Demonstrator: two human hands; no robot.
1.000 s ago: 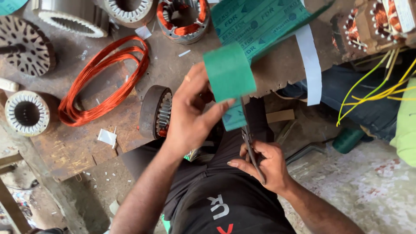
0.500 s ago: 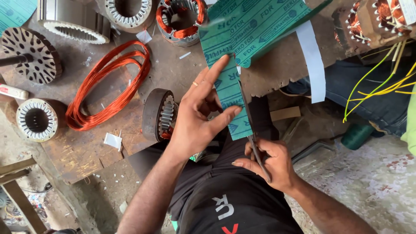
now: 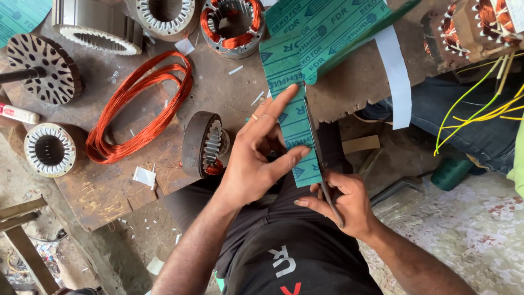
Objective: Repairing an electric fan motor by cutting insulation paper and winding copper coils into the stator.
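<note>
Left hand (image 3: 256, 164): fingers spread, forefinger stretched along a long strip of green printed insulation paper (image 3: 292, 117), thumb pressed across the strip's lower part; it pinches the strip flat. The strip hangs from a wider sheet of the same green paper (image 3: 333, 33) that lies over the far edge of the worn brown wooden counter (image 3: 109, 186), and it reaches down over the person's lap.

Right hand (image 3: 346, 202): curled shut round the handles of a pair of dark metal scissors (image 3: 319, 158), whose thin blades run up along the strip's right edge, touching it.

Just left of the left hand: a small dark motor stator with copper winding (image 3: 204, 145), standing on edge. Further left: a loose coil of orange copper wire (image 3: 136, 106), a pale laminated stator ring (image 3: 50, 148), a slotted dark rotor disc on a shaft (image 3: 43, 68). Along the far edge: a wound stator with orange coils (image 3: 232, 27). A white paper strip (image 3: 396, 76) lies beside the green sheet. Yellow and green wires (image 3: 480, 104) at right.
</note>
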